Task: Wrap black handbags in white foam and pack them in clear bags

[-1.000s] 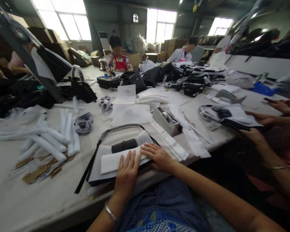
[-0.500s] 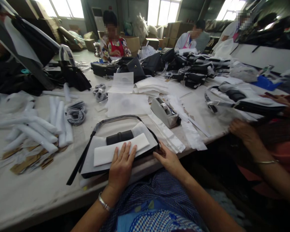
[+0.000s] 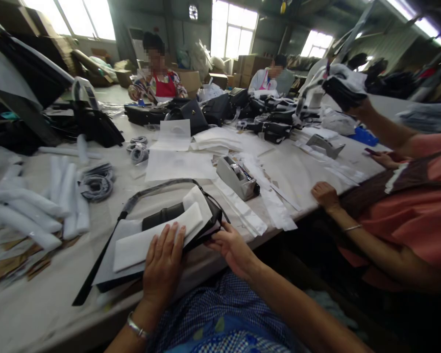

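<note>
A black handbag lies on its side at the table's near edge, with pale sheet material over its upper face. Its wrapped strap arcs behind it, and a loose black strap end reaches to the lower left. My left hand lies with fingers outstretched on a folded white foam strip, pressing it against the bag. At the bag's right corner, my right hand pinches the black edge between thumb and fingers. That end is raised, and the white strip bends up with it. The fingertips under the corner are partly hidden.
A grey tape dispenser stands beyond the bag, near white paper strips. White foam rolls and coiled wrapped straps lie left. Several black bags fill the back. At right, a co-worker's hand rests on the table edge.
The bag's right end has come up in my right hand, bending the white strip. The view has turned right. The co-worker at right now holds a black bag up in the air.
</note>
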Demonstrator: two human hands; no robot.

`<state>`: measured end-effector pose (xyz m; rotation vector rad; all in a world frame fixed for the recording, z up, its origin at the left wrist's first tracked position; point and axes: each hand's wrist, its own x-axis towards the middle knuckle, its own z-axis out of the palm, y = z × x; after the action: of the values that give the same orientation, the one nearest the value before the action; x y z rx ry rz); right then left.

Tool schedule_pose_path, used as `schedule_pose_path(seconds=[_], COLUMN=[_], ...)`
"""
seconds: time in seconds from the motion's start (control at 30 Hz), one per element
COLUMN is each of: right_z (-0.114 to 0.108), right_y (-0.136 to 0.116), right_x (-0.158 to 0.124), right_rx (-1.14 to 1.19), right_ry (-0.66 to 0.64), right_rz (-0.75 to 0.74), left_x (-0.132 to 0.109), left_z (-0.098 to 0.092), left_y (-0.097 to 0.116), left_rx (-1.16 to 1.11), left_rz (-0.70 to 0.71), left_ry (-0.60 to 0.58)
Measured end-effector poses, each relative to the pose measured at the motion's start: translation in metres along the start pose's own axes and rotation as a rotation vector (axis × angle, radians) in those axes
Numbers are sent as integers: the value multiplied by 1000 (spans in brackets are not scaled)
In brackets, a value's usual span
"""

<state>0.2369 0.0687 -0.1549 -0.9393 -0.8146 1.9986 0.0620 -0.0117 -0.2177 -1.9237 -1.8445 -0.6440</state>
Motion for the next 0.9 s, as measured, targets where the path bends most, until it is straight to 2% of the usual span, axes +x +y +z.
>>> schedule_pose_path(seconds=[0.1, 0.13, 0.2, 0.23, 0.3, 0.33, 0.4, 0.47, 0.57, 0.73, 0.9], right_z=[-17, -28, -54, -68, -96, -108, -129, -143, -153, -154, -150], right_y=[-7, -12, -26, -36, -55, -64, -78, -83, -82, -81, -84], right_x=[0, 1, 9, 16, 33, 43, 62, 78, 92, 100, 101], right_rx=[-252, -420, -843, -1059, -1401, -1537, -1736, -1817, -1799, -1766, -1804], right_ry=[-87, -140, -205, -190, -80, -44, -24, -41, -26, 56, 12], right_rz=[-63, -113, -304, -440, -662, -704, -693, -647, -627, -631, -606], left_x=[0, 0, 0, 1, 4, 6, 9, 10, 10, 8, 6], left_z=[-1, -2, -6, -8, -11, -12, -12, -11, -9, -6, -3], left_y=[-6, -9, -14, -17, -23, -26, -32, -36, -39, -38, -37], left_rx=[-10, -17, -26, -31, -41, -45, -47, -45, -40, -32, -36], left_rz=[21, 28, 29, 21, -3, -16, -41, -51, -48, -46, -40], left_ry=[31, 34, 43, 51, 71, 80, 93, 98, 98, 87, 79])
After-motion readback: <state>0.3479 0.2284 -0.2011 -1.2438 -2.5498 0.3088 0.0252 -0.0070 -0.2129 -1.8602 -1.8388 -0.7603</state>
